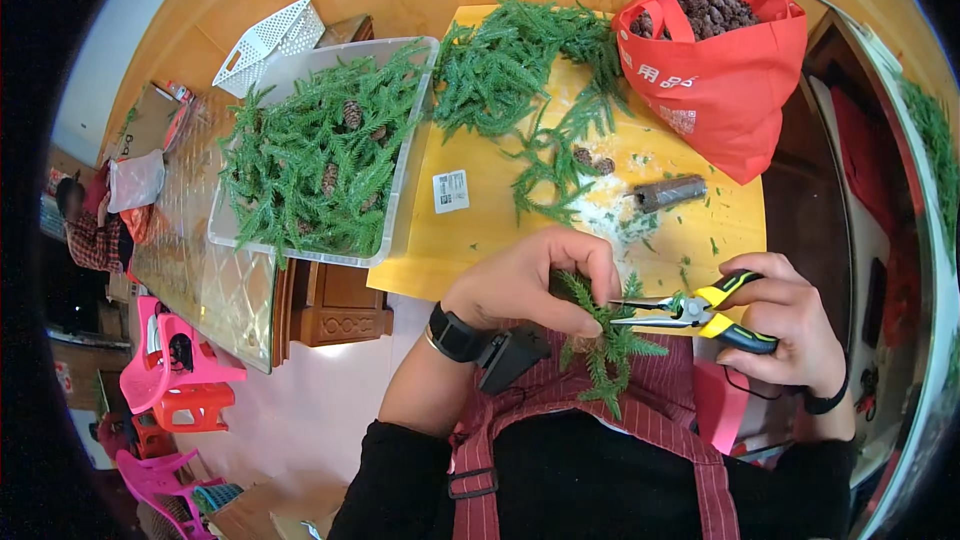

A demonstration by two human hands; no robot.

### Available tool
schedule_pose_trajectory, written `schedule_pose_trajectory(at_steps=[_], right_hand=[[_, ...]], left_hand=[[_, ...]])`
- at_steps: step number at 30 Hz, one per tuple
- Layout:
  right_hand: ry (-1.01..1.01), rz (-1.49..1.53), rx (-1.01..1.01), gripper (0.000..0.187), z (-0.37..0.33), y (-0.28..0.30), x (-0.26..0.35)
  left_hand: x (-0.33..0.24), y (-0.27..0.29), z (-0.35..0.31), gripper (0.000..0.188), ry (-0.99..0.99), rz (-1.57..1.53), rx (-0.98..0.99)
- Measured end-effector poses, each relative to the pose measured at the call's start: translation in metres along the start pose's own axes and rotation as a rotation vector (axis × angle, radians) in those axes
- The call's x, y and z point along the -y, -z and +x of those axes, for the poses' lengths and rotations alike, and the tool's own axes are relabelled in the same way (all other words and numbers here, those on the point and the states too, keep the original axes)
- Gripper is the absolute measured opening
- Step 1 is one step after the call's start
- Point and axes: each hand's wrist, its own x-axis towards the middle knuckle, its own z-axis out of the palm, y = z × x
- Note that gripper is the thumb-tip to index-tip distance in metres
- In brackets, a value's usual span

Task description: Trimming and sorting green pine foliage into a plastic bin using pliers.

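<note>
Between the thumb and fingers of my left hand [545, 275] is a green artificial pine sprig [610, 355], held in front of my apron at the table's near edge. My right hand [785, 315] is wrapped round the yellow-and-black handles of long-nose pliers [690, 313]. Their slightly parted jaws point left and reach the sprig beside my left fingertips. Whether the jaws grip a stem or wire there, I cannot tell. Beyond my hands, a small pine cone [603, 166] and white powder [605, 215] lie on the yellow board [420, 250], with a dark roll [670, 192] to their right.
A clear plastic bin [400, 180] at left holds pine sprigs and cones. More loose sprigs [500, 65] are heaped at the back. A red bag [715, 80] full of pine cones stands back right. A white basket [268, 45] sits behind the bin; pink chairs [175, 355] are far left.
</note>
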Motion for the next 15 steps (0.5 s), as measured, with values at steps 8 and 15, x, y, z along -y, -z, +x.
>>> schedule_pose_trajectory(at_steps=[8,15], right_hand=[[0.087,0.026,0.012,0.027,0.007,-0.005,-0.007],[0.137,0.040,-0.021,0.026,0.006,-0.010,-0.012]], left_hand=[[0.001,-0.003,-0.002,0.026,0.087,-0.127,-0.005],[0.000,-0.003,-0.003,0.026,0.115,-0.128,0.004]])
